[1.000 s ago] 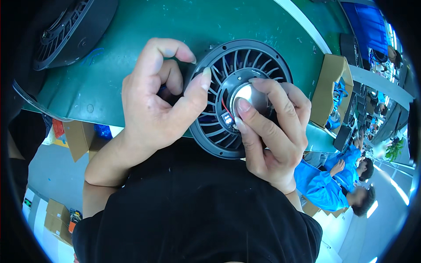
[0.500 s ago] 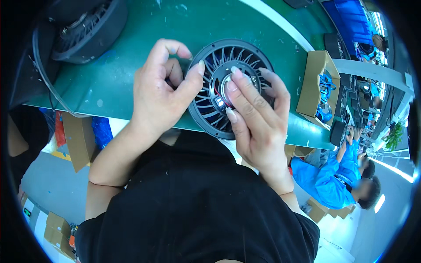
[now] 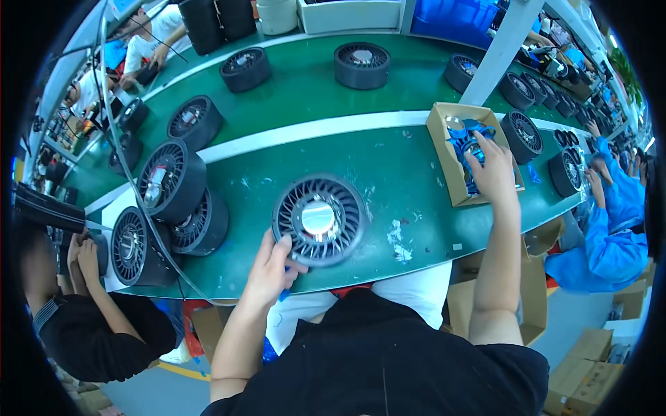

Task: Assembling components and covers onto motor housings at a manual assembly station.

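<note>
My left hand (image 3: 270, 272) grips the near-left rim of a black round wheel cover (image 3: 347, 229), thumb on top and fingers curled beneath. The cover has curved fins around a shiny silver disc (image 3: 318, 218) in its centre. Whether the far rim rests on the bench, I cannot tell. My right hand (image 3: 498, 170) reaches into a cardboard box (image 3: 447, 166), thumb and forefinger apart over blue-wrapped parts (image 3: 474, 142). Some of those parts show round silver faces. The hand hides part of the box's contents.
Green bench (image 3: 388, 173) in front of me, with a white strip behind. Several black wheels (image 3: 173, 182) stand left, more (image 3: 362, 66) lie beyond. A grey post (image 3: 499, 52) rises behind the box. A cable (image 3: 135, 194) hangs left. Co-workers sit at left and right (image 3: 610, 208).
My right hand has left the wheel cover's centre and moved right to the box. My left hand, formerly beside the cover, now grips its rim. The view has tilted up.
</note>
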Demonstrator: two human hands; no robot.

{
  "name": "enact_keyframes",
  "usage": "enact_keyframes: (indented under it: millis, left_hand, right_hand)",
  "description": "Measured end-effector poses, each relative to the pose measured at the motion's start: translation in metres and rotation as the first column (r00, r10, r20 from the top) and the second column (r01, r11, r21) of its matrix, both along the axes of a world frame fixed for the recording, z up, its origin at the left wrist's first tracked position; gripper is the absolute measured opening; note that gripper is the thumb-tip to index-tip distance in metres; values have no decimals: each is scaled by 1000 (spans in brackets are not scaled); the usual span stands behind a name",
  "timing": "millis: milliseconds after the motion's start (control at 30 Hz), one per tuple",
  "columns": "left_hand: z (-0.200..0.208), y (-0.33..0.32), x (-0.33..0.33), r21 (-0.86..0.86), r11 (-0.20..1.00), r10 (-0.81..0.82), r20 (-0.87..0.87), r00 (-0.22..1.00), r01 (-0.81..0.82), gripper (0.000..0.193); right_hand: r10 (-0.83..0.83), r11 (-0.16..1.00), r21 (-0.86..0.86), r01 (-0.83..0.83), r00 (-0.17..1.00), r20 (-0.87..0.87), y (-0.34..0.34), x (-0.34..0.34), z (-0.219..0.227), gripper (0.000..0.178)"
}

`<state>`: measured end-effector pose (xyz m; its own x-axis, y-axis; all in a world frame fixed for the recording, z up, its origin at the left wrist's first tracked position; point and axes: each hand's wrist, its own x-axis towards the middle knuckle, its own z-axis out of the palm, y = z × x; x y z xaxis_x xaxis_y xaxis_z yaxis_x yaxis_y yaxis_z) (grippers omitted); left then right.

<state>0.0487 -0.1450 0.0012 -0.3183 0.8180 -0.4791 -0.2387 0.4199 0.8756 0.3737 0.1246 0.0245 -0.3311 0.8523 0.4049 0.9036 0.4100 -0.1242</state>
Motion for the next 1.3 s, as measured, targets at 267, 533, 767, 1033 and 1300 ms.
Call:
enact_keyframes:
  millis: [267, 533, 767, 1033, 1300]
  left_hand:
    - [-24, 167, -69, 219, 961, 195, -89, 977, -172, 36]
    - [-29, 314, -145, 266, 908, 331, 14, 943, -323, 58]
    - [-52, 366, -244, 150, 751, 619, 179, 765, -643, 84]
    - [-67, 364, -261, 338, 658, 613, 279, 739, -673, 53]
    - [14, 227, -127, 313, 699, 563, 314, 764, -643, 41]
  right_hand:
    - [112, 963, -219, -157, 972, -205, 36, 21, -22, 34]
    - [72, 964, -235, -125, 972, -222, 41, 18, -14, 31]
    - [202, 955, -128, -266, 905, -373, 35, 29, -20, 36]
    - [98, 953, -203, -226, 862, -497, 43, 31, -17, 18]
    - [65, 909, -259, -326, 726, -684, 54, 39, -22, 26]
